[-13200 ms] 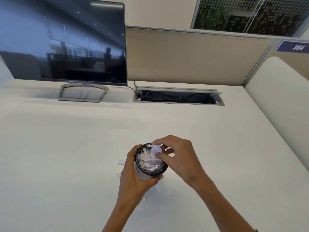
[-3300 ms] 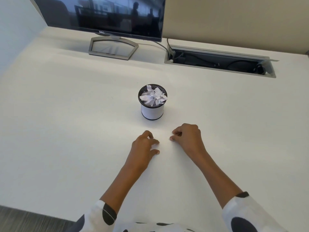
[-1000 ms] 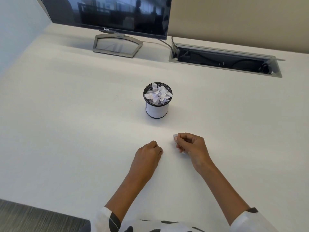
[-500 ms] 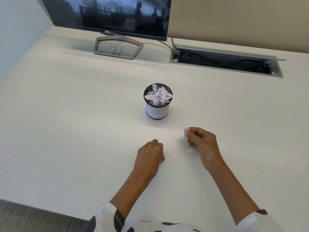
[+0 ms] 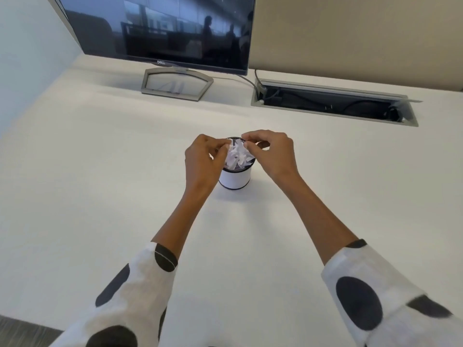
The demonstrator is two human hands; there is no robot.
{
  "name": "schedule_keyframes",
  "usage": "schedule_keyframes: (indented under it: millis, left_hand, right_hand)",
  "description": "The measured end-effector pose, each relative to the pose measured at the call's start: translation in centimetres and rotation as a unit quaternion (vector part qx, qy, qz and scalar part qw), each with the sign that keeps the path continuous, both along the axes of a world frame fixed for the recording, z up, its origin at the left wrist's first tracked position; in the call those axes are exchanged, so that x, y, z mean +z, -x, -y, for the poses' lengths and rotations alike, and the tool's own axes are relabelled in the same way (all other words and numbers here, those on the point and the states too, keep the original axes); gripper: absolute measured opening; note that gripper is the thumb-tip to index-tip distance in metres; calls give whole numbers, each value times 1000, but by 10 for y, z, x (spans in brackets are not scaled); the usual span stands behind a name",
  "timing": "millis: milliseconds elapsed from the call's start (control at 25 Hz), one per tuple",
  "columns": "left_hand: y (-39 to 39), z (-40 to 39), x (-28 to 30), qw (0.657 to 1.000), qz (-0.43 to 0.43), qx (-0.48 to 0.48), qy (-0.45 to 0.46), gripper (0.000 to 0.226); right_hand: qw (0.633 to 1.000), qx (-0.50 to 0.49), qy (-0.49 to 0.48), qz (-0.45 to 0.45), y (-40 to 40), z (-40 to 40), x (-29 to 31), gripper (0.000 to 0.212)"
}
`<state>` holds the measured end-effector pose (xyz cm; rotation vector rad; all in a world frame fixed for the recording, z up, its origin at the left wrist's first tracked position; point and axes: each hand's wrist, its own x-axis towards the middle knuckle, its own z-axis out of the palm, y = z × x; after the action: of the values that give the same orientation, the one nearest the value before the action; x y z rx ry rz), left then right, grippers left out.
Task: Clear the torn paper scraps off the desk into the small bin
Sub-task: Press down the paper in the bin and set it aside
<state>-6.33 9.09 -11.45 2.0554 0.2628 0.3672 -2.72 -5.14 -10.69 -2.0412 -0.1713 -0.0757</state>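
Note:
The small bin (image 5: 235, 177), white with a black mesh rim, stands upright mid-desk, heaped with white torn paper scraps (image 5: 238, 156). Both my hands hover at its mouth. My left hand (image 5: 203, 160) is at the left rim, fingers pinched on a small white scrap that touches the heap. My right hand (image 5: 271, 152) is at the right rim, thumb and forefinger pinched together just above the heap; the scrap in that pinch blends with the pile. I see no loose scraps on the white desk (image 5: 100, 196) around the bin.
A dark monitor (image 5: 160, 28) on a grey stand (image 5: 176, 83) sits at the back left. An open cable tray (image 5: 333, 106) is sunk into the desk at the back right. A beige partition rises behind, and the desk's front edge lies at bottom left.
Both hands have lifted off the desk and moved forward to the bin's mouth. My right hand carried its pinched scrap there; my left hand, a fist before, now pinches at the left rim.

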Motion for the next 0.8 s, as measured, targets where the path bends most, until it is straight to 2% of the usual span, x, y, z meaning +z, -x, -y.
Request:
schedule_keyframes:
  millis: [120, 160, 280, 360, 480, 640, 800]
  left_hand:
    - [15, 2, -17, 998, 42, -35, 45, 31]
    - [20, 3, -23, 996, 44, -50, 58, 42]
    - [24, 12, -42, 996, 3, -75, 53, 100]
    - [18, 18, -47, 995, -15, -76, 64, 120]
    - [7, 16, -51, 992, -26, -52, 113, 116]
    - [-5, -7, -51, 996, 22, -37, 73, 103]
    - [-21, -51, -46, 997, 75, 17, 7, 95]
  right_hand:
    - [999, -41, -35, -7, 4, 19, -1, 21]
    - [996, -62, -55, -11, 9, 28, -3, 23]
    - [988, -120, -88, -28, 35, 55, -11, 28]
    - [983, -145, -101, -44, 57, 71, -19, 30]
    - [976, -173, -111, -73, 88, 97, -32, 32]
    - [967, -208, -121, -84, 120, 135, -41, 36]
    - [954, -255, -137, -80, 142, 169, -44, 29]
